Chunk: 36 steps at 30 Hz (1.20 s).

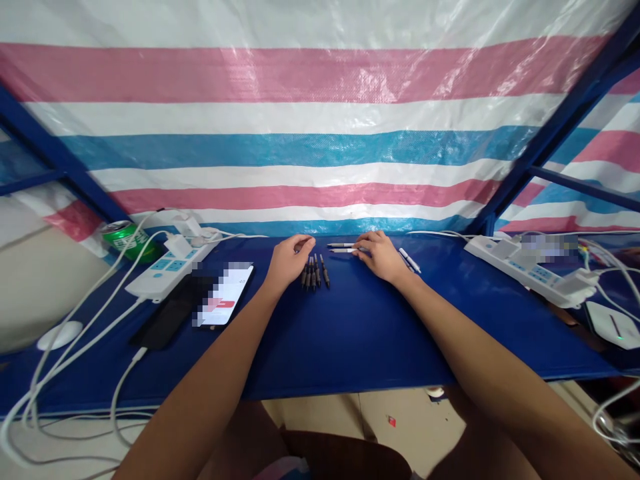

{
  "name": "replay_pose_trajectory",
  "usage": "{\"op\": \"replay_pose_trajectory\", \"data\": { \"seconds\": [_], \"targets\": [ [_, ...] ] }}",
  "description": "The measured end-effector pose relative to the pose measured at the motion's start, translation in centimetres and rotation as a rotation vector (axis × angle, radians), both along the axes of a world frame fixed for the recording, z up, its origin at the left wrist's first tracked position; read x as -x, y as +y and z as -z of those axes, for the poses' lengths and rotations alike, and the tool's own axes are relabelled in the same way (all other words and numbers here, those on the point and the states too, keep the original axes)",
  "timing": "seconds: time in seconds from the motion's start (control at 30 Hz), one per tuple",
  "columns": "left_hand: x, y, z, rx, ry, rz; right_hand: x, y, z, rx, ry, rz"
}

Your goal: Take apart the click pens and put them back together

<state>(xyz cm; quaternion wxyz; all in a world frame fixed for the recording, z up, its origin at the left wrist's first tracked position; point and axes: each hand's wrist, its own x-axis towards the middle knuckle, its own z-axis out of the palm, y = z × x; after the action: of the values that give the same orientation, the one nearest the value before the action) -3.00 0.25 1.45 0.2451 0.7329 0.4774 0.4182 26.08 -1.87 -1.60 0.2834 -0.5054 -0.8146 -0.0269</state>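
Several dark pens (314,272) beside left grip (289,260)

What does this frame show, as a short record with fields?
Surface: blue table
Left hand: curled beside dark pens, grip unclear
Right hand: flat, fingertips on white pens
Loose: lone pen right of that hand
Left side: can, power strip, phone
Right side: second strip
Backdrop: striped tarp
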Motion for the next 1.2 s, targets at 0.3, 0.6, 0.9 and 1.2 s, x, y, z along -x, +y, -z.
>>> {"op": "replay_pose_trajectory", "data": {
  "seconds": [0.3,0.6,0.9,1.2],
  "targets": [
    [0.1,0.0,-0.1,-0.065,0.125,-0.035,1.2,0.6,0.2,0.023,-0.082,0.081],
    [1.2,0.0,-0.2,-0.126,0.442,-0.156,-1.2,0.6,0.4,0.023,-0.062,0.172],
    [1.6,-0.3,-0.8,-0.086,0.617,-0.249,-3.4,0.5,0.6,0.105,-0.095,0.229],
    [1.9,0.0,-0.4,-0.051,0.668,-0.248,-2.9,1.0,0.5,0.092,-0.105,0.226]
  ]
}}
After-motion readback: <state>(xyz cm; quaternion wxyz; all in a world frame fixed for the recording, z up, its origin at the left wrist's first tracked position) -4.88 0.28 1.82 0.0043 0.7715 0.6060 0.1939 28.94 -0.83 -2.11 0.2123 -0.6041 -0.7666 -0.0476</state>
